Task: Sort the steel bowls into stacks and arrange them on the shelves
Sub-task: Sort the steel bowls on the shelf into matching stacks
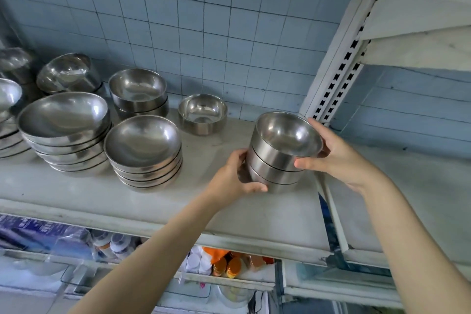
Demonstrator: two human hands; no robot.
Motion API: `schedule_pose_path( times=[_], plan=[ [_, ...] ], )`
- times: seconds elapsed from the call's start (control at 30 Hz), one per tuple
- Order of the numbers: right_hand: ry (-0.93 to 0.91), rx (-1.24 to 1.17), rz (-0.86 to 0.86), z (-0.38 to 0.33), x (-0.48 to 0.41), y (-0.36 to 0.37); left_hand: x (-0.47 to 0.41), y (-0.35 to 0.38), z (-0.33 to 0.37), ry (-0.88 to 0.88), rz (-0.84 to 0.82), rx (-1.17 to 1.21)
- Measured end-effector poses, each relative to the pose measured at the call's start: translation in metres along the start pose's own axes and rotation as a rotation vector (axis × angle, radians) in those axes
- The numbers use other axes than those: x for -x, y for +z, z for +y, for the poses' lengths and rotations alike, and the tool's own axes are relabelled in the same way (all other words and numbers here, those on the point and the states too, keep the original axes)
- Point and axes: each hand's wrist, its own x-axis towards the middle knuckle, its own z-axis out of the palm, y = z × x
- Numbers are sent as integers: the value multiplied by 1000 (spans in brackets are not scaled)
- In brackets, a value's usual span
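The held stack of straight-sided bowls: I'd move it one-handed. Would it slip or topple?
The held stack is polished steel, so probably slippery. It leans, three bowls nested loosely, so they may shift. The left hand and right hand both grip it.

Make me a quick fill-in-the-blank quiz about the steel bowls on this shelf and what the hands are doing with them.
1. The held stack is gripped by ____ hands, the left hand and the right hand.
2. The single bowl stands alone near the ____ tiled wall.
3. The held stack contains ____ bowls.

Missing words: both; blue; three
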Motion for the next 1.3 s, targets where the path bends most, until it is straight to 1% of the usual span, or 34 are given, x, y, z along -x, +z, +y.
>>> schedule_pose_path(
  times=[0.27, 0.4, 0.43, 0.47, 0.57, 0.6, 0.67, 0.73, 0.77, 0.83, 0.9, 1.0, 1.07, 1.17, 1.3],
  plan=[
    [1, 112, -2, 5, -6, -14, -9, 7, 4, 16, -46, -50],
    [-6, -9, 24, 19, -4, -6, -5, -8, 7, 19, -74, -89],
    [-8, -63, 39, 24, -2, -3, -3, -13, 8, 13, -32, -94],
    [-20, -124, 69, 30, 0, 1, 0, -17, 10, 4, 57, -80],
    [-55, -275, 175, 54, 11, 24, -6, -27, 11, -54, 466, 26],
    [-53, -288, 189, 62, 14, 34, -13, -29, 12, -100, 552, 29],
    [-49, -270, 197, 77, 16, 51, -31, -33, 11, -196, 641, -6],
    [-52, -230, 220, 84, 14, 60, -50, -41, 7, -212, 734, 12],
    [-53, -222, 250, 87, 12, 62, -59, -45, 4, -200, 755, 18],
    [-42, -203, 310, 91, 11, 64, -72, -53, -2, -160, 760, 3],
    [-27, -175, 345, 94, 11, 66, -81, -57, -5, -132, 780, 37],
    [-31, -168, 353, 97, 12, 67, -82, -58, -4, -89, 811, 90],
    [-36, -180, 354, 97, 12, 67, -75, -54, 2, -34, 790, 158],
    [-28, -185, 338, 98, 12, 66, -54, -47, 28, 88, 689, 270],
    [-30, -210, 309, 96, 13, 66, -29, -50, 76, 254, 449, 376]
  ],
)
